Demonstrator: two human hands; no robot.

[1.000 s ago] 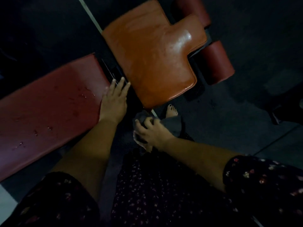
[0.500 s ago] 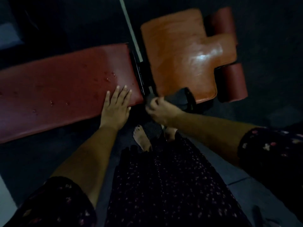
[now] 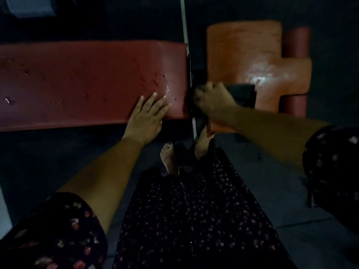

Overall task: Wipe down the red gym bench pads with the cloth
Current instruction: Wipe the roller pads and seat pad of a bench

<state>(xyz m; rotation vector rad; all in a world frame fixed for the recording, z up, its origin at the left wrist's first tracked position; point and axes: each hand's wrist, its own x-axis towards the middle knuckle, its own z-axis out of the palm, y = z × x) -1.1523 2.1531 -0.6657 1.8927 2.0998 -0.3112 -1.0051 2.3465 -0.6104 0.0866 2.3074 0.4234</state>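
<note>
Gripping the dark cloth (image 3: 241, 95), her right hand (image 3: 212, 102) presses it on the orange pad's (image 3: 244, 51) near edge; her left hand (image 3: 144, 118) rests flat, fingers spread, on the wet red pad's (image 3: 87, 80) corner.

A dark floor (image 3: 58, 158) fills the scene, crossed by a pale strip (image 3: 183, 18) running away from the viewer. Two bare feet (image 3: 170, 158) with dark-painted toenails stand on it. A dark dress (image 3: 194, 220) with small flowers fills the lower part of the view.
</note>
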